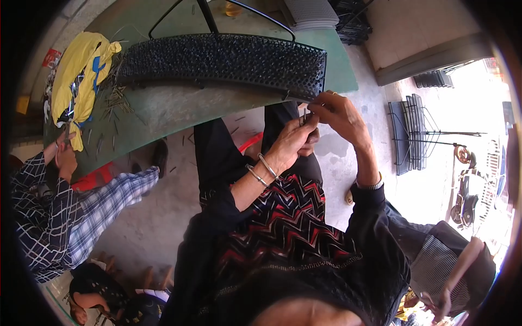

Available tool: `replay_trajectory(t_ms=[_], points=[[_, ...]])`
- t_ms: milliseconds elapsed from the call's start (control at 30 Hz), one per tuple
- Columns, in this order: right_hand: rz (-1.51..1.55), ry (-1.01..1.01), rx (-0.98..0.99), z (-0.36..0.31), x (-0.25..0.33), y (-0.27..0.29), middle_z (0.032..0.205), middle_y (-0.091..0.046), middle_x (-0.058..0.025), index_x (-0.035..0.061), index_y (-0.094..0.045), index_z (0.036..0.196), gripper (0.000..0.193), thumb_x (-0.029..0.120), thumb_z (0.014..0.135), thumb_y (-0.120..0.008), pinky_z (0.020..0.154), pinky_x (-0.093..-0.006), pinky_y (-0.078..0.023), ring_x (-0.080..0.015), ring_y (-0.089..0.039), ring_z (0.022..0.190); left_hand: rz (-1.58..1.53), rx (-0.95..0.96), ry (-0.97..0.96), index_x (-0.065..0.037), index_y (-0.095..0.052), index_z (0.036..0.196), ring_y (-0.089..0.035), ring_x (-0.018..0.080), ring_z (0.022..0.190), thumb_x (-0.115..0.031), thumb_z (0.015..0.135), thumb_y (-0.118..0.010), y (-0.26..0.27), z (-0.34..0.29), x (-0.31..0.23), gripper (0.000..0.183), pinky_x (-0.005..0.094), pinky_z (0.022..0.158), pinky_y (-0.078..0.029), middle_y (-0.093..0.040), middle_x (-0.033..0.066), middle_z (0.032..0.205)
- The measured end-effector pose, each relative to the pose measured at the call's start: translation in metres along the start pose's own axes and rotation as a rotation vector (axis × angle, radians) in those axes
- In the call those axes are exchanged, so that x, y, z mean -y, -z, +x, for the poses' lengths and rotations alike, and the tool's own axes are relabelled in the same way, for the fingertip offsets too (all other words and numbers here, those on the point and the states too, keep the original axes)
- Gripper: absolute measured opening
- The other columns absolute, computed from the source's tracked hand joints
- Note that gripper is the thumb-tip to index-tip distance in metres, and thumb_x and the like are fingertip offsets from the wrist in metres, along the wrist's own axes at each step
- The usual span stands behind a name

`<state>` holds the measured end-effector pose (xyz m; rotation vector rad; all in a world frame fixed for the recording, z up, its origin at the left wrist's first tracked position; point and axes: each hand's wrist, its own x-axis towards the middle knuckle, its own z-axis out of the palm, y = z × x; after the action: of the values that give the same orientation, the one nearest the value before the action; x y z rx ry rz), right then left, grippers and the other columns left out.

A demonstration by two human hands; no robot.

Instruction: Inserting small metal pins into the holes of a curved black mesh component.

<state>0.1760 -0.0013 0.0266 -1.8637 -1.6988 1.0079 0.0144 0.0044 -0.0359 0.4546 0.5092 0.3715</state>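
Note:
On the green table lies a long black rack [217, 60], its perforated top crowded with small dark upright pieces. My left hand [296, 140] is closed just off the table's front edge, near the rack's right corner. A short, thin dark pin [304, 116] sticks up from its fingers. Close beside it, my right hand [342, 117] has thumb and fingers pinched together next to the pin. Whatever lies between the right fingertips is too small to make out. Loose thin pins [117, 103] are scattered on the table left of the rack.
A yellow bag [76, 76] lies at the table's left end, where another person's hands [65, 155] work. Grey panels [310, 13] are stacked at the back. Black racks [410, 133] stand on the floor to the right. More people are behind me on both sides.

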Motion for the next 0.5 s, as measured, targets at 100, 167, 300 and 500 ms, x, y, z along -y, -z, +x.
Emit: replay_trajectory(t_ms=[100, 167, 300, 500], points=[[0.168, 0.097, -0.121, -0.001, -0.008, 0.000, 0.080, -0.065, -0.0135, 0.0003, -0.063, 0.093, 0.014, 0.013, 0.087, -0.062, 0.060, -0.0308, -0.046, -0.0208, -0.064, 0.069, -0.023, 0.001, -0.060, -0.008, -0.062, 0.105, -0.029, 0.0024, 0.050, -0.036, 0.097, -0.056, -0.003, 0.001, 0.004, 0.030, 0.0200, 0.044, -0.021, -0.043, -0.0057, 0.064], [0.097, 0.053, -0.315, -0.001, -0.004, 0.000, 0.079, -0.066, -0.0098, 0.0009, -0.063, 0.093, 0.012, 0.012, 0.088, -0.061, 0.060, -0.0286, -0.047, -0.0158, -0.061, 0.067, -0.048, -0.049, -0.068, -0.008, -0.062, 0.106, -0.031, 0.0029, 0.052, -0.036, 0.097, -0.056, -0.004, 0.004, 0.008, 0.030, 0.0199, 0.045, -0.023, -0.047, -0.0044, 0.066], [-0.082, 0.141, -0.754, 0.011, 0.002, -0.005, 0.077, -0.068, -0.0060, 0.0020, -0.063, 0.094, 0.009, 0.009, 0.090, -0.060, 0.055, -0.0264, -0.046, -0.0101, -0.058, 0.057, -0.076, -0.053, -0.110, -0.006, -0.063, 0.107, -0.037, 0.0042, 0.058, -0.036, 0.097, -0.054, 0.002, 0.006, 0.010, 0.033, 0.0198, 0.048, -0.027, -0.056, -0.0006, 0.071], [-0.207, 0.233, -0.838, 0.028, -0.013, -0.016, 0.077, -0.066, -0.0082, 0.0033, -0.063, 0.094, 0.008, 0.008, 0.088, -0.063, 0.056, -0.0295, -0.047, -0.0164, -0.061, 0.059, -0.060, -0.036, -0.030, -0.006, -0.061, 0.105, -0.031, 0.0033, 0.051, -0.039, 0.099, -0.049, -0.007, 0.001, 0.002, 0.036, 0.0205, 0.046, -0.024, -0.045, -0.0040, 0.064]])
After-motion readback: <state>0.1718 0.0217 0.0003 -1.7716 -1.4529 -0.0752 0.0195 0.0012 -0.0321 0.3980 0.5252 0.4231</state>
